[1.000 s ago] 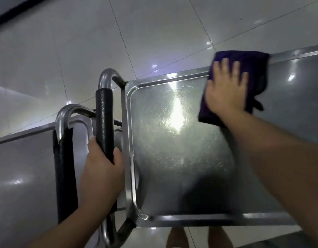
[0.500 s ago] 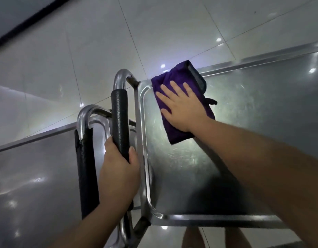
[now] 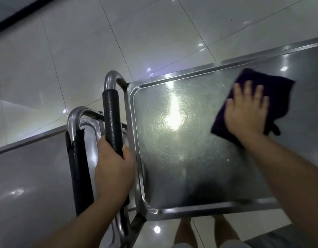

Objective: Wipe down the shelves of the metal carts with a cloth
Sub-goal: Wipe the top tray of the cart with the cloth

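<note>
Glossy pale floor tiles [image 3: 154, 33] fill the upper half of the frame, with small ceiling lights mirrored in them and a dark band across the upper left corner. At centre and right lies the top shelf [image 3: 181, 167] of a metal cart, a scratched steel tray with a raised rim and a bright glare near its middle. At the right of the frame the right hand [image 3: 247, 111] lies flat on a dark purple cloth [image 3: 276, 97], fingers spread and straight, pressing it onto the shelf near the far rim; the grip is released, palm down. The cloth is folded and a small tab sticks out at its lower right edge. Left of the shelf stands the cart's black padded handle [image 3: 112, 122], and the left hand [image 3: 113, 172] has its grip clenched round the handle's lower part, thumb on the shelf side. Just beside it, further left, is a second cart's handle [image 3: 77, 167] with torn black padding, and that cart's steel shelf [image 3: 29, 176] fills the lower left. Bare feet [image 3: 186, 231] show on the floor below the shelf's near rim.
</note>
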Tool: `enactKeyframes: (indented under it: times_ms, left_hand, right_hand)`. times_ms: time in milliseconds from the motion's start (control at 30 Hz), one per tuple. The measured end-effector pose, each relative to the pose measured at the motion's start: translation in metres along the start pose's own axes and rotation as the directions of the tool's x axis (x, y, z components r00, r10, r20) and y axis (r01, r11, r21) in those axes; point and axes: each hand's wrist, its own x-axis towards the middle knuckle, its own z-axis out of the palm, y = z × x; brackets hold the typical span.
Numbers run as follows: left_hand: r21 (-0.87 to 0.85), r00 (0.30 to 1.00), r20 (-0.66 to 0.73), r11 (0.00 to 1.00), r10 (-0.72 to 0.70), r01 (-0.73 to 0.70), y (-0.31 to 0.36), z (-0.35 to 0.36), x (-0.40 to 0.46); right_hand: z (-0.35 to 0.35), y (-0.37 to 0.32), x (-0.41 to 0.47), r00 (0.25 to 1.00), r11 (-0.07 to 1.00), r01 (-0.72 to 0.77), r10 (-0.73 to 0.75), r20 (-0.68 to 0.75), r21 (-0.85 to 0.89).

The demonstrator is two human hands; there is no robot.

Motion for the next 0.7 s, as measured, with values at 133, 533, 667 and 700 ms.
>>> enactKeyframes:
  times_ms: [133, 533, 667, 700]
  left_hand:
    - [-0.005, 1.0, 0.012, 1.0, -0.013, 0.014, 0.003, 0.0, 0.0]
    - [0.001, 0.999, 0.012, 0.999, 0.037, -0.037, 0.001, -0.002, 0.003]
    - [-0.01, 1.0, 0.014, 1.0, 0.028, -0.028, 0.003, -0.001, 0.003]
    - [-0.017, 1.0, 0.016, 1.0, 0.026, -0.026, 0.003, -0.001, 0.002]
  right_hand:
    - [0.034, -0.117, -0.069, 0.941, 0.942, 0.336, -0.336, 0.039, 0.0]
    - [0.053, -0.121, -0.1, 0.816, 0.82, 0.567, -0.572, 0.088, 0.072]
    - [0.02, -0.006, -0.057, 0.936, 0.938, 0.345, -0.341, 0.087, -0.028]
    - [0.012, 0.025, -0.047, 0.957, 0.958, 0.282, -0.278, 0.083, -0.044]
